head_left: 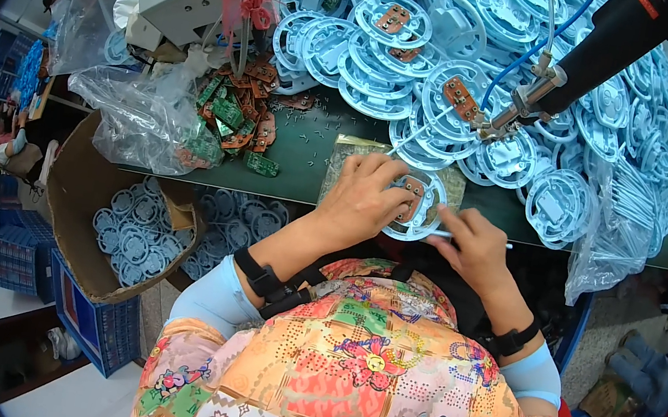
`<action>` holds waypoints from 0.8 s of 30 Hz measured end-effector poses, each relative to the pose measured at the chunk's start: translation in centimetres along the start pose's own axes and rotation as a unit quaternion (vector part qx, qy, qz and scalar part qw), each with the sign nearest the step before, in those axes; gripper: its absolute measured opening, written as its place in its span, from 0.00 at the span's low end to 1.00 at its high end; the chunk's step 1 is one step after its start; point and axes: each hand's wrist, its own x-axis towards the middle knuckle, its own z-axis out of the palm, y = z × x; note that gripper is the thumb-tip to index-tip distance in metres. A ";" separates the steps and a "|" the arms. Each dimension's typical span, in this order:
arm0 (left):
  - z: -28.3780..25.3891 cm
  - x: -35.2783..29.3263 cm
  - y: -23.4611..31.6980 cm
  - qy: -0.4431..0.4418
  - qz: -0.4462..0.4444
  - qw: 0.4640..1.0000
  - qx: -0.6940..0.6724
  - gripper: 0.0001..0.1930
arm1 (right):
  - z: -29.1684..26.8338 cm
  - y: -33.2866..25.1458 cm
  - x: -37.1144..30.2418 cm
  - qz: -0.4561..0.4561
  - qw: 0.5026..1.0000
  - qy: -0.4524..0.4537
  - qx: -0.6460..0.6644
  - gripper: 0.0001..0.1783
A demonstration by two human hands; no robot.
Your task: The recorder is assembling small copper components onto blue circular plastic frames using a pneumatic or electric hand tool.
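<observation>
Over the near edge of the bench I hold a round light-blue plastic frame (437, 196), tilted toward me. A small copper-brown circuit board (410, 206) sits in its middle. My left hand (363, 194) is closed on the frame's left side, its fingertips at the board. At the right rim, the thumb and fingers of my right hand (475, 247) are pinched together. A thin pale rod (508, 247) sticks out past that hand; whether it is part of the frame I cannot tell. Beneath my left hand lies a flat, shiny pad (347, 149).
Many similar blue frames (374, 73) are heaped at the back and right. An electric screwdriver (580, 68) hangs above them. Circuit boards (232, 113) and small screws (304, 132) lie left of my hands. A cardboard box (67, 197) of blue parts stands lower left. A plastic bag (602, 246) overhangs the edge.
</observation>
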 end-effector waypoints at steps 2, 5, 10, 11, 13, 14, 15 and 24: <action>-0.8 -0.3 0.4 -0.010 -0.004 1.000 -0.016 0.18 | -1.9 -0.8 -0.1 0.149 0.989 -0.008 0.009 0.21; -1.6 -0.5 1.4 -0.066 -0.041 0.997 -0.030 0.26 | -2.7 -0.5 -1.8 0.194 0.980 -0.037 -0.036 0.21; -0.5 -0.6 1.9 -0.060 -0.067 0.996 -0.024 0.35 | -2.2 -0.2 -2.6 0.173 0.984 -0.033 -0.014 0.15; -0.1 -0.9 1.8 -0.058 -0.067 0.996 -0.026 0.35 | -2.3 -0.2 -2.3 0.180 0.983 -0.040 0.010 0.13; 0.6 -1.5 1.5 0.004 -0.070 0.996 -0.053 0.35 | -2.1 -0.1 -1.8 0.186 0.981 -0.047 0.036 0.10; 0.8 -1.6 1.4 0.004 -0.071 0.996 -0.053 0.35 | -2.1 -0.1 -1.5 0.202 0.975 -0.047 0.078 0.09; 0.9 -1.7 1.4 0.018 -0.074 0.995 -0.060 0.35 | -2.2 0.0 -1.2 0.218 0.968 -0.046 0.120 0.08; 1.2 -2.2 1.2 0.045 -0.087 0.992 -0.082 0.36 | -1.8 1.0 -0.3 0.267 0.935 -0.057 0.227 0.05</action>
